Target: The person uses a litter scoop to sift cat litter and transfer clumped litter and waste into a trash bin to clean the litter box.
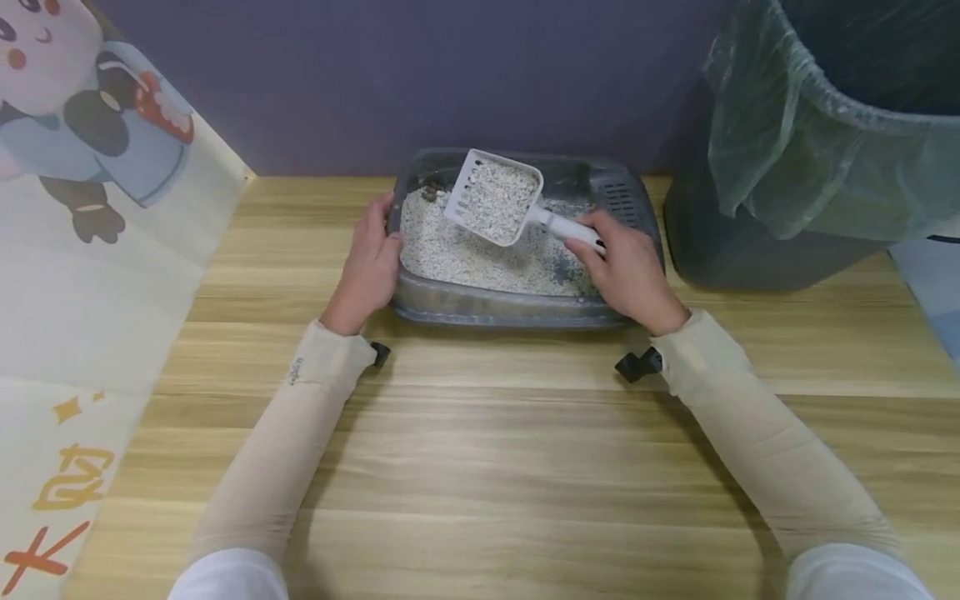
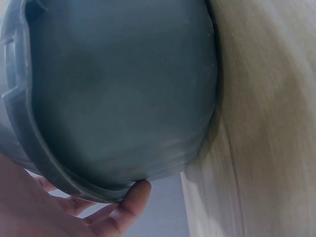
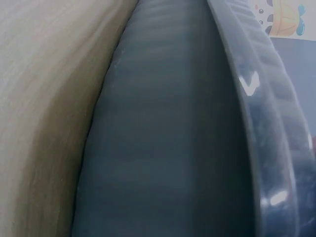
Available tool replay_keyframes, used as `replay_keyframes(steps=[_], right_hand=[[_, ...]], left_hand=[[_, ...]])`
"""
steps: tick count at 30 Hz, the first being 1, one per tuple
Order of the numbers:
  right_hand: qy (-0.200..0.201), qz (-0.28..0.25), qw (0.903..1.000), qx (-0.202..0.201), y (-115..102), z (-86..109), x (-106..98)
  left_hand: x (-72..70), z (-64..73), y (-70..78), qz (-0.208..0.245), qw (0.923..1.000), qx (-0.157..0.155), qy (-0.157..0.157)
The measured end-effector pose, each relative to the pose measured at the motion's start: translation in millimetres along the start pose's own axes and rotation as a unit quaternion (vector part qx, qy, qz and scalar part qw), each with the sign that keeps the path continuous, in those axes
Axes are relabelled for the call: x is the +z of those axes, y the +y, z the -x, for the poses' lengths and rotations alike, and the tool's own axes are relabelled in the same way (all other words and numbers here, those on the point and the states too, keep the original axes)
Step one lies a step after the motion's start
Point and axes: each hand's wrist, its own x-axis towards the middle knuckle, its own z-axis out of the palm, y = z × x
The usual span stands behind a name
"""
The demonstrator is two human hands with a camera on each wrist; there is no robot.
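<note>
Head view shows the right hand clamped on the handle of a scoop, loaded with grains above the tray, whose rim the left hand pinches; a careless tilt could spill them. Dark lumps beside the scoop are hard to make out, and the bin is cut off.

Across the top of the frame we see a purplish-blue wall; below it spreads a pale wood-grain surface, and down the left edge a white, cartoon-printed panel.
</note>
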Motion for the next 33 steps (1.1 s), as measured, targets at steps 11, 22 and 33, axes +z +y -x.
replay_keyframes(steps=[11,22,33], right_hand=[[0.091,-0.030,0.9950,-0.028,0.9,0.5,-0.6],[0.071,-0.005,0.9974,-0.010,-1.4,3.7,-2.1],[-0.024,-0.029,0.9991,-0.018,1.1,2.7,-1.8]], left_hand=[[-2.2,0.8,3.7,0.003,1.0000,-0.002,0.004],[-0.8,-0.2,5.0,0.003,1.0000,-0.004,0.000],[0.2,-0.1,2.8,0.005,0.9999,-0.012,-0.004]])
